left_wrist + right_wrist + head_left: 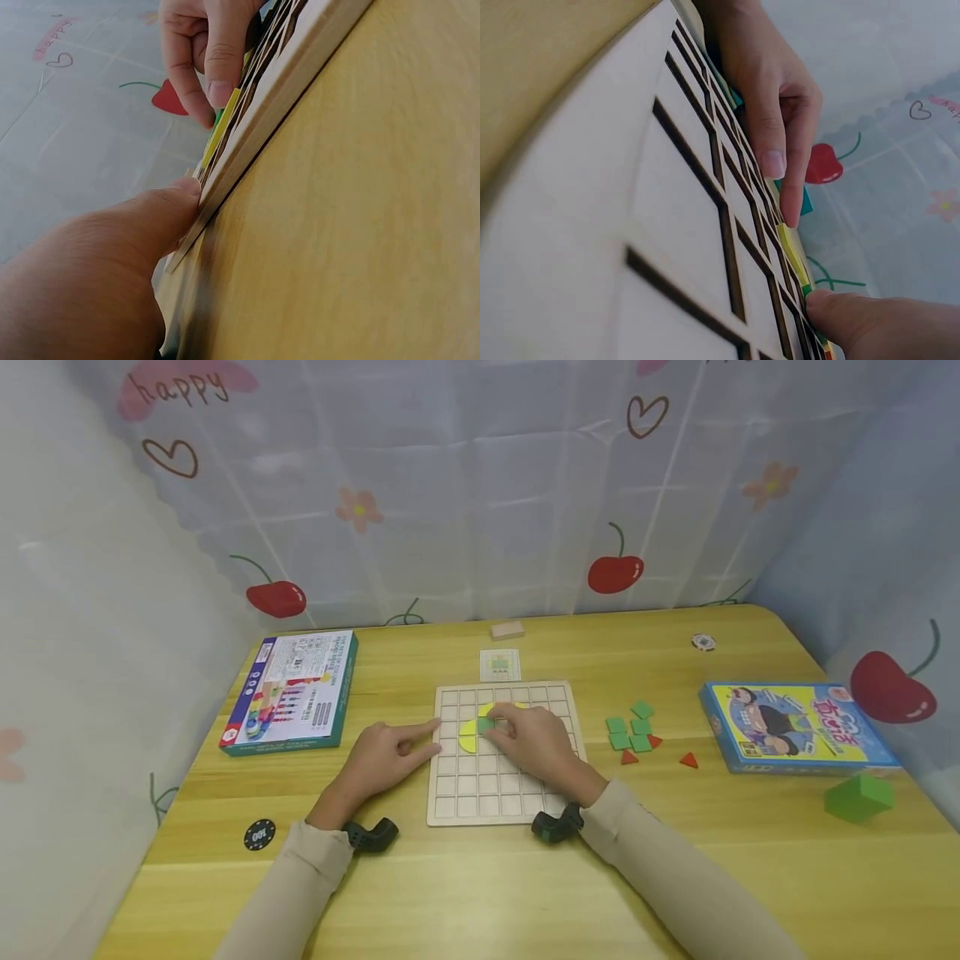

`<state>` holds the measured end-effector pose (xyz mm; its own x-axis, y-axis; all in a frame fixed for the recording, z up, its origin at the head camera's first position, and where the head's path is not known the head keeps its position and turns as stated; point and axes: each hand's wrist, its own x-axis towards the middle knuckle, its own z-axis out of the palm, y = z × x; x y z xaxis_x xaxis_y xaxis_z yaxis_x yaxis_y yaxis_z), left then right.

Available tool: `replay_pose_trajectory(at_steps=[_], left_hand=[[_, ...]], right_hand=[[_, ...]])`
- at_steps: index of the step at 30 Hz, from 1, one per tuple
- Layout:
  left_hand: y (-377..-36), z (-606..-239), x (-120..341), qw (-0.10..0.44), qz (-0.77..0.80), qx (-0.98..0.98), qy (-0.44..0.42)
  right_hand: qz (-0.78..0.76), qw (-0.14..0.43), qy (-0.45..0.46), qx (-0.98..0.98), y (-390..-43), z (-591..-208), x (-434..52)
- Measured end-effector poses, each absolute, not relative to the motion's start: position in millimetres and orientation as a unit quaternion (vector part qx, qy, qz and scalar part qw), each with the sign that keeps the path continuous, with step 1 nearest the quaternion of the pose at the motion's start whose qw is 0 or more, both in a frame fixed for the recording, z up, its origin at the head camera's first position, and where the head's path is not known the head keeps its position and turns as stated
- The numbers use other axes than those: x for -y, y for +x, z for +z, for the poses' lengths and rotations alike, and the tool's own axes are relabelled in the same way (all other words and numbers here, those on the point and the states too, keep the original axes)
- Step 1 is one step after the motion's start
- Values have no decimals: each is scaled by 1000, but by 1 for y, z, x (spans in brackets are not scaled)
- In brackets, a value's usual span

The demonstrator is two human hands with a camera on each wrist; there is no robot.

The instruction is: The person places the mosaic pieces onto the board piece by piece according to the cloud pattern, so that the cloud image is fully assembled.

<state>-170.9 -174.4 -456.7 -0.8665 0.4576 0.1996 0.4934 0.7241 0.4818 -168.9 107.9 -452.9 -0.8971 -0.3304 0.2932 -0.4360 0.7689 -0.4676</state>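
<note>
— Around the wooden grid board (480,793), what else sits on the yellow table (480,893)?

— Left of it lies a flat game box (296,703), well apart. Right of it a cluster of loose green squares (632,728) with small red triangles (660,753), then a blue and yellow box (795,728) and a green block (858,797). Behind the board are a small card (499,665) and a wooden block (507,629). A black chip (258,835) lies near the left sleeve.

— And the hands?

— The left hand (382,758) rests at the board's left edge, forefinger stretched out and touching the rim, other fingers loosely curled. The right hand (536,743) lies over the board's middle, fingertips bent down onto a green square (485,724) set among yellow curved pieces (468,737).

— Which way do those pieces run?

— They form an arc bulging left; the right hand covers the rest, so I cannot tell its full outline. The board itself lies flat and square to the table edge, slightly longer front to back, it seems.

— Is the green square pinched?

— Pressed from above, probably; the wrist views are too oblique to be sure.
</note>
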Motion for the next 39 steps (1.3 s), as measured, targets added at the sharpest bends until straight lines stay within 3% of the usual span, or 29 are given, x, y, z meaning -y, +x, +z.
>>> replay_pose_trajectory(at_steps=[7, 15, 23, 32, 39], left_hand=[[-172, -458, 175, 29, -264, 930, -253], [-170, -458, 175, 17, -269, 931, -245], [-171, -457, 175, 27, -269, 928, -255], [-171, -457, 175, 32, -267, 929, -255], [-173, -457, 176, 26, -263, 929, -257]], right_hand=[[295, 120, 207, 925, -168, -455, -109], [432, 222, 211, 848, -164, -458, -120], [429, 264, 211, 838, -151, -459, -152], [386, 278, 145, 868, -124, -464, -209], [333, 242, 72, 909, -109, -463, -246]])
